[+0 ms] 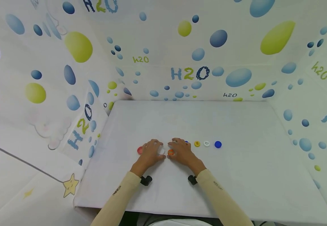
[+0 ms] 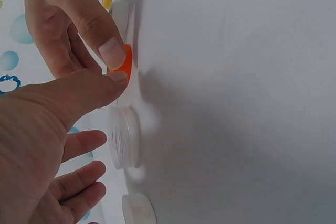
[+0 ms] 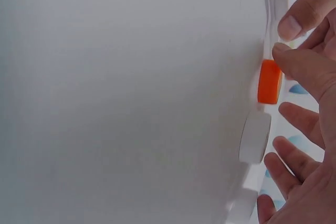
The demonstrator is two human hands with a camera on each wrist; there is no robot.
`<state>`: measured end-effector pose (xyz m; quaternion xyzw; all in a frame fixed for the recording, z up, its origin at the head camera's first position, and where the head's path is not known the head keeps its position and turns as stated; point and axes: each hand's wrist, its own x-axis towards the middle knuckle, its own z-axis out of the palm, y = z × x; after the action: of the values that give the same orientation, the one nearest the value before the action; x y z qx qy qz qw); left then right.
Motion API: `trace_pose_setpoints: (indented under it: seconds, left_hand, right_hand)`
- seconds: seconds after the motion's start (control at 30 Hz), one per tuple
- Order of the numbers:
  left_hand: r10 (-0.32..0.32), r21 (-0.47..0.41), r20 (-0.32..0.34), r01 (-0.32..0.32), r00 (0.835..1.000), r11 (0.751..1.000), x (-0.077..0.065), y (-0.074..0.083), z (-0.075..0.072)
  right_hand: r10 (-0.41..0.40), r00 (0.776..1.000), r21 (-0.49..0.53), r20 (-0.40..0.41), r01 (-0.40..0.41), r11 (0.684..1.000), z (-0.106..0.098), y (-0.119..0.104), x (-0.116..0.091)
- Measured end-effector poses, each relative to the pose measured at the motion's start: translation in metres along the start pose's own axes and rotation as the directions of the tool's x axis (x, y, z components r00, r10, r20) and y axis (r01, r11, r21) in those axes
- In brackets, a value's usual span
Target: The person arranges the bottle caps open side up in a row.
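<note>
My left hand (image 1: 150, 152) is on the table around a clear or white round cap (image 1: 161, 150), its fingers spread and loosely bent. Just left of it lies a red cap (image 1: 139, 150), partly covered by the hand. My right hand (image 1: 182, 153) arches over an orange cap (image 1: 170, 152), its thumb close to the orange rim. The left wrist view shows both thumbtips near the orange cap (image 2: 128, 56) and the ridged clear cap (image 2: 125, 137) below them. From the right wrist, the orange cap (image 3: 269, 81) stands beside the right thumb; whether they touch is unclear.
To the right, a yellow cap (image 1: 197, 143), a white cap (image 1: 206, 143) and a blue cap (image 1: 218, 144) continue the row. Another blue cap (image 1: 186, 142) is mostly behind the right hand. The white tabletop (image 1: 236, 182) meets a patterned cloth wall (image 1: 157, 78) at the back.
</note>
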<state>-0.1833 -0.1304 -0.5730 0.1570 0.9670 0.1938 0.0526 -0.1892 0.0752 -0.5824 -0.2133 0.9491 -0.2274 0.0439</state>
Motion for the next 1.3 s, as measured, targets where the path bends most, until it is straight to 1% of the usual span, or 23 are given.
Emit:
trace_pose_setpoints:
  seconds: [0.2,0.4,0.53,0.7,1.03,1.17,1.3]
  left_hand:
    - [0.031,0.007,0.016,-0.031,0.999,0.999,0.003,0.007,0.001]
    - [0.045,-0.012,0.033,-0.044,0.998,0.999,0.005,0.013,0.000]
    - [0.047,-0.002,0.053,-0.047,0.997,0.999,0.006,0.014,0.003]
    - [0.062,0.013,0.061,-0.063,0.996,0.998,0.007,0.015,0.006]
    - [0.092,0.043,0.029,-0.094,0.995,0.995,0.008,0.018,0.011]
    - [0.108,0.065,0.016,-0.109,0.994,0.992,0.008,0.019,0.011]
    - [0.116,0.064,0.007,-0.116,0.993,0.991,0.008,0.021,0.012]
  right_hand:
    - [0.035,0.999,-0.023,-0.015,-0.036,0.999,-0.001,0.004,-0.003]
    - [0.028,0.999,-0.012,-0.030,-0.028,1.000,0.000,0.005,-0.003]
    - [0.017,0.999,-0.001,-0.036,-0.017,1.000,0.000,0.005,-0.005]
    - [0.016,0.999,-0.021,-0.041,-0.017,1.000,0.001,0.006,-0.006]
    - [0.025,0.998,0.015,-0.052,-0.024,1.000,-0.002,0.002,-0.009]
    - [0.028,0.998,0.011,-0.053,-0.027,1.000,0.000,0.003,-0.009]
    - [0.029,0.998,0.000,-0.061,-0.029,1.000,0.003,0.005,-0.009]
